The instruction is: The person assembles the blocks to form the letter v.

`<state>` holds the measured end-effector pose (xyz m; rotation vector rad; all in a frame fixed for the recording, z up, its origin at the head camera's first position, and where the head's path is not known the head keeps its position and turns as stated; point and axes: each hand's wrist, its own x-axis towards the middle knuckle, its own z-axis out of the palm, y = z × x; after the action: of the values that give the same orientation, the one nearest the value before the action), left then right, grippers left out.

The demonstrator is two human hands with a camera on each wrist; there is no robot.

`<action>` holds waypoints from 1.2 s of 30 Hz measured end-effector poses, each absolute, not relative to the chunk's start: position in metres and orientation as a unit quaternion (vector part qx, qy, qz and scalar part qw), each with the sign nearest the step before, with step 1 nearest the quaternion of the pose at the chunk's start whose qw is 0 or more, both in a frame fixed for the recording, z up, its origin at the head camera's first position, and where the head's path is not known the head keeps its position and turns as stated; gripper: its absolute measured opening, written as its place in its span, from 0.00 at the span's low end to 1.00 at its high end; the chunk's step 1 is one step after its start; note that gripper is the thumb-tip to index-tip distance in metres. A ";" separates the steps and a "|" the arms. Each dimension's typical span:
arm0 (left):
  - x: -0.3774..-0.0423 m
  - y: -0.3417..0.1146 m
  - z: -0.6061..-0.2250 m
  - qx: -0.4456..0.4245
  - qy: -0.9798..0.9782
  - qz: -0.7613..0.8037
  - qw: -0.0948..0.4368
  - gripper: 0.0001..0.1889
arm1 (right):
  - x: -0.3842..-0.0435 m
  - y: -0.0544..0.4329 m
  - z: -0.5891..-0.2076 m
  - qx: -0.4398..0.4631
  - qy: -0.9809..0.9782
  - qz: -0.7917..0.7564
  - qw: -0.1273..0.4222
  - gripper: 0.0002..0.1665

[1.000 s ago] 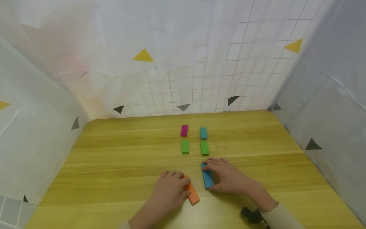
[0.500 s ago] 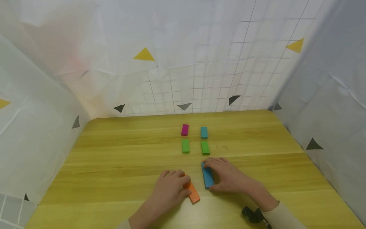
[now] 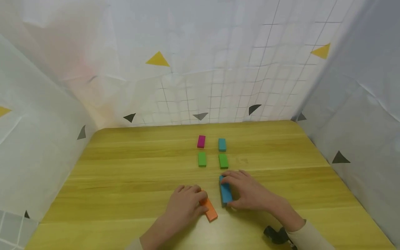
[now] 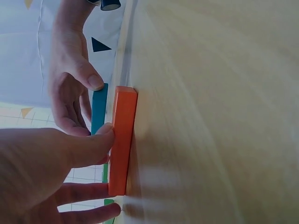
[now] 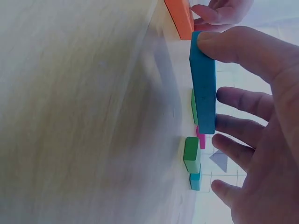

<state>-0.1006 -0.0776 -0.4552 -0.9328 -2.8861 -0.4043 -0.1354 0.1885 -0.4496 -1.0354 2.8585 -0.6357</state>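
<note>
A long orange block (image 3: 211, 211) lies slanted on the table at the near middle. My left hand (image 3: 183, 205) holds it from the left, with the thumb and fingers at its long side in the left wrist view. To the right of it, my right hand (image 3: 251, 192) grips a long blue block (image 3: 226, 194) by its two ends, thumb at the near end. The blue block is raised a little off the wood, its left side face showing in the head view. In the right wrist view, a shadow lies on the table beside the blue block (image 5: 204, 88).
Beyond the hands stand two green blocks (image 3: 202, 159) side by side. Behind these are a magenta block (image 3: 201, 141) and a teal block (image 3: 222, 144). A black device (image 3: 275, 235) is by the right wrist. White sheet walls (image 3: 125, 86) enclose the wooden table (image 3: 125, 166).
My right hand has lifted the blue block slightly, so its left side now shows. The left hand and the orange block keep their place.
</note>
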 end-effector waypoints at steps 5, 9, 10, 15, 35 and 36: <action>-0.102 -0.078 -0.456 -0.304 -0.943 -0.128 0.033 0.11 | -0.136 0.188 -0.448 -0.331 0.923 -0.197 0.009 0.37; -0.103 -0.079 -0.453 -0.305 -0.944 -0.126 0.028 0.11 | -0.135 0.188 -0.446 -0.324 0.925 -0.197 0.017 0.37; -0.103 -0.079 -0.453 -0.304 -0.944 -0.126 0.027 0.11 | -0.135 0.188 -0.445 -0.323 0.925 -0.198 0.017 0.37; -0.104 -0.079 -0.452 -0.304 -0.944 -0.128 0.026 0.10 | -0.135 0.189 -0.442 -0.316 0.928 -0.195 0.018 0.36; -0.105 -0.082 -0.455 -0.304 -0.941 -0.147 0.032 0.10 | -0.130 0.187 -0.429 -0.289 0.940 -0.184 0.006 0.35; -0.106 -0.082 -0.455 -0.304 -0.941 -0.146 0.032 0.10 | -0.129 0.187 -0.428 -0.286 0.940 -0.185 0.006 0.35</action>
<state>-0.1056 -0.0825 -0.4552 -0.9364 -2.8980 -0.4494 -0.1290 0.1869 -0.4285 -0.8968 2.9424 -0.5793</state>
